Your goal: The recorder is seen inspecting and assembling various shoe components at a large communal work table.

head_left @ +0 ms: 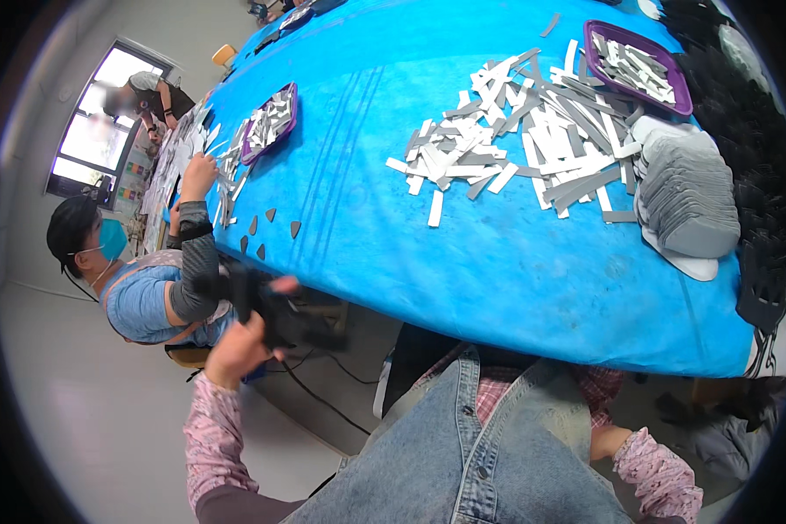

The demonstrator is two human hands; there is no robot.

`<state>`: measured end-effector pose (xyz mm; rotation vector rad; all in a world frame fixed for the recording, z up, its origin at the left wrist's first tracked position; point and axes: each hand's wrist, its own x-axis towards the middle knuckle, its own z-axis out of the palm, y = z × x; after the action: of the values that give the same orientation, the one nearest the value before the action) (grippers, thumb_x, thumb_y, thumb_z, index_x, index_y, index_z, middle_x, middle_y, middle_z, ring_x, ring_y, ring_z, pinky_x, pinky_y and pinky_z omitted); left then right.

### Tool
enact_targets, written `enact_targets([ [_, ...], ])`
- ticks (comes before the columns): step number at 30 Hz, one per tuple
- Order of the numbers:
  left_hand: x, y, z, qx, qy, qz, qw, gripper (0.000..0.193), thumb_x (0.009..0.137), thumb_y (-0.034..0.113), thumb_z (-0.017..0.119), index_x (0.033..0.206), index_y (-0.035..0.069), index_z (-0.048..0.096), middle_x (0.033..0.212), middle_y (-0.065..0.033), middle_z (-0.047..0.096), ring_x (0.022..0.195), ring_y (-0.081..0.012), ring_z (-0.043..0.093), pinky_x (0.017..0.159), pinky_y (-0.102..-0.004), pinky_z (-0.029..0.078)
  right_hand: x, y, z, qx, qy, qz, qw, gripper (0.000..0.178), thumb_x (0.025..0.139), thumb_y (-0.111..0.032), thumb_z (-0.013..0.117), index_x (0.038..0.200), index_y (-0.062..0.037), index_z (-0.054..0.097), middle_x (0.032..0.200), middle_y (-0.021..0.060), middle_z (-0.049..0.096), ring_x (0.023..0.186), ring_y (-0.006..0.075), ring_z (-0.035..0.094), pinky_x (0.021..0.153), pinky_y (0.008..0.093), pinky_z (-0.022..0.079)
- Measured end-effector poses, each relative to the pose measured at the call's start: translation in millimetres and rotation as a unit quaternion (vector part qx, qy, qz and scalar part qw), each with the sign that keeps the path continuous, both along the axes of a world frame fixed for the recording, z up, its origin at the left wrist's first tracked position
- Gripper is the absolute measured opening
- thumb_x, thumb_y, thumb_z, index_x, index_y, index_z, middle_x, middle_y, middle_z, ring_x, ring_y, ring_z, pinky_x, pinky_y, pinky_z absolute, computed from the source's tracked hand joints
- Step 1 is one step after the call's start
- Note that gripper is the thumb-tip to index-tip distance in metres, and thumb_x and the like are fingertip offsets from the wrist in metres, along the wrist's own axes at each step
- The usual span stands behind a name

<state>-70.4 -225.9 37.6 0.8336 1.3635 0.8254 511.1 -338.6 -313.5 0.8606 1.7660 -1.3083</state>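
My left hand (pixel 238 351), in a pink floral sleeve, is raised beside the table's near edge at the left. Its fingers are closed round a black bundle (pixel 290 321) that is smeared by motion, so its exact kind does not show. At the bundle's far side is a blurred patch of skin whose owner I cannot make out. My right hand (pixel 608 443) is low by my denim apron (pixel 533 445). Only the part near the wrist shows; its fingers are hidden behind the cloth.
A blue-covered table (pixel 367 210) carries loose grey and white strips (pixel 489 131), two purple trays (pixel 275 148) of strips, stacked grey rounded pieces (pixel 694 192) and heaped black pieces (pixel 742 131). A masked co-worker (pixel 157 288) sits at left, handling strips. Cables (pixel 323 397) hang below.
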Motion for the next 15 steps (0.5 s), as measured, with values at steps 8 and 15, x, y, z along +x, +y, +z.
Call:
enact_targets([
  [8,14,159,6,0.151,0.194,0.007,0.969,0.045,0.095,0.037,0.043,0.125,0.004,0.044,0.095,-0.0045,0.057,0.073,-0.0092,0.054,0.058,-0.0235,0.048,-39,31,76,0.04,0.043,-0.071,0.996,0.041,0.074,-0.042,0.059,0.094,-0.0065,0.066,0.094,0.0206,0.063,0.085,0.0347,0.062,0.073,0.0404,0.047],
  [15,30,225,-66,0.212,0.373,0.037,0.903,0.05,0.085,0.043,0.058,0.11,0.0,0.051,0.096,-0.0065,0.059,0.089,-0.0144,0.055,0.076,-0.0281,0.046,-33,16,92,0.139,-0.011,-0.071,0.988,0.034,0.071,-0.037,0.061,0.084,-0.0071,0.068,0.084,0.0174,0.064,0.08,0.0332,0.062,0.071,0.04,0.048],
])
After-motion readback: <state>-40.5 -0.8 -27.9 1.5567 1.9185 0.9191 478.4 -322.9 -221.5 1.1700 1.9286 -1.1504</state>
